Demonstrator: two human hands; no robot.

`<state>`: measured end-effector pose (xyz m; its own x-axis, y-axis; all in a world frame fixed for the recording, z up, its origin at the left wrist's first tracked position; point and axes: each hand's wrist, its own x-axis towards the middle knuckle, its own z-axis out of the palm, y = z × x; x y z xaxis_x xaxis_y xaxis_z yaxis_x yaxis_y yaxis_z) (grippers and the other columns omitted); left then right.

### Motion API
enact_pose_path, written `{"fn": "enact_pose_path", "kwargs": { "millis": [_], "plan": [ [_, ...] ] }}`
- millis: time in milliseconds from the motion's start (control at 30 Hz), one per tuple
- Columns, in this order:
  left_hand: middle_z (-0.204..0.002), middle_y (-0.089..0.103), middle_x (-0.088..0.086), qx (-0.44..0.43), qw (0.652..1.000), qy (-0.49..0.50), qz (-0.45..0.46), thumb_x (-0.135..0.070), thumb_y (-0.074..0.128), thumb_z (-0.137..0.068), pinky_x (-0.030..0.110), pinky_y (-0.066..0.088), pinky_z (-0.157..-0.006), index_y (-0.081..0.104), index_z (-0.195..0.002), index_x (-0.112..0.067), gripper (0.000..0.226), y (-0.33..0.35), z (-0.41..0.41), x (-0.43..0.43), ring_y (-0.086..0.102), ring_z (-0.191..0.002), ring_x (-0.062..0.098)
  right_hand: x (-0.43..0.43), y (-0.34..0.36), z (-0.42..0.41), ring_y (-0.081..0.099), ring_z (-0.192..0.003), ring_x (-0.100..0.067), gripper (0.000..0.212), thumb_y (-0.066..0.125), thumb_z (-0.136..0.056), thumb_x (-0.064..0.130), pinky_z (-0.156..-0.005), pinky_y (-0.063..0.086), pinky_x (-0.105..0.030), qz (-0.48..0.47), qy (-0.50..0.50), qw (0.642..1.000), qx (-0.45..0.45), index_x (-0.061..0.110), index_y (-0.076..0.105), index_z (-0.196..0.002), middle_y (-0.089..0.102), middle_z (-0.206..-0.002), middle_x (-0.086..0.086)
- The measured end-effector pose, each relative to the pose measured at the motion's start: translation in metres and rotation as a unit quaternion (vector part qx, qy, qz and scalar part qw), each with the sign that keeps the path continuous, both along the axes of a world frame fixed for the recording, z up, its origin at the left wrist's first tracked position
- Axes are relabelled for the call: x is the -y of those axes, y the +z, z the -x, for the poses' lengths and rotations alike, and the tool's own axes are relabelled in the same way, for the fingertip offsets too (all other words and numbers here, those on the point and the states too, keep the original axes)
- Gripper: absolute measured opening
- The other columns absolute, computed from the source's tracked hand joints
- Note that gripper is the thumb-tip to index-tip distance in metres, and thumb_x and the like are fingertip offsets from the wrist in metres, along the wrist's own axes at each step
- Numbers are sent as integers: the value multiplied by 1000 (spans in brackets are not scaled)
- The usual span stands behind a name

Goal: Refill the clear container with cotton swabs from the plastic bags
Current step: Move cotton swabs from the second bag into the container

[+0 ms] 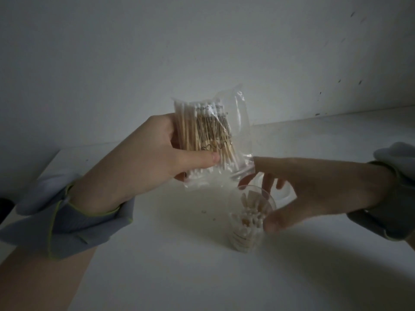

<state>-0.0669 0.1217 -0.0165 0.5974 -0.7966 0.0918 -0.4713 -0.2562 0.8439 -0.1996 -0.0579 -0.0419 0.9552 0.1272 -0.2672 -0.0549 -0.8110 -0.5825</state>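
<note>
My left hand (157, 153) holds a clear plastic bag (211, 135) of wooden-stick cotton swabs upright above the table, thumb across its lower front. A clear round container (249, 221), partly filled with cotton swabs, stands on the white table below and to the right of the bag. My right hand (314, 189) reaches in from the right. Its thumb rests on the container's near right side and its fingers curl behind the rim. The index fingertip touches the bag's lower right corner.
The white table (179, 265) meets a pale wall at the back. A clear round lid (284, 194) lies behind the container, partly hidden by my right hand. A tan surface (40, 279) shows at the lower left, past the table's edge.
</note>
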Motion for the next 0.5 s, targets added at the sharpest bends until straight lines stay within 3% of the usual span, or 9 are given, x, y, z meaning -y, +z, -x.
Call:
{"fn": "enact_pose_path", "kwargs": {
  "millis": [133,267,400,500],
  "plan": [
    [-83,74,2,-17,1000,1,8,-21,75,-69,16,50,-48,70,-88,-25,20,3,0,-2,67,-67,12,-12,-8,2,43,-104,15,74,71,-58,60,-82,33,-1,23,16,1000,-8,55,32,-121,42,-119,38],
    [-81,75,-5,-39,998,10,46,-26,76,-63,15,48,-48,71,-84,-26,22,7,2,-3,67,-68,6,-19,-11,-1,56,-95,3,59,73,-61,56,-79,46,-10,45,-28,992,111,48,41,-110,52,-104,33],
    [-78,75,-6,-70,989,46,126,-36,71,-54,17,48,-48,73,-81,-23,30,9,1,-3,66,-67,1,-22,-25,-8,66,-79,-11,66,59,-63,64,-60,56,-21,174,-66,915,358,31,39,-117,60,-112,12],
    [-77,74,-5,-76,982,63,159,-29,85,-50,17,48,-47,74,-78,-23,31,10,-2,-4,66,-67,2,-21,-32,-12,67,-72,-15,67,66,-65,55,-51,51,-19,184,-100,877,432,19,43,-116,64,-112,1]
  ]
}}
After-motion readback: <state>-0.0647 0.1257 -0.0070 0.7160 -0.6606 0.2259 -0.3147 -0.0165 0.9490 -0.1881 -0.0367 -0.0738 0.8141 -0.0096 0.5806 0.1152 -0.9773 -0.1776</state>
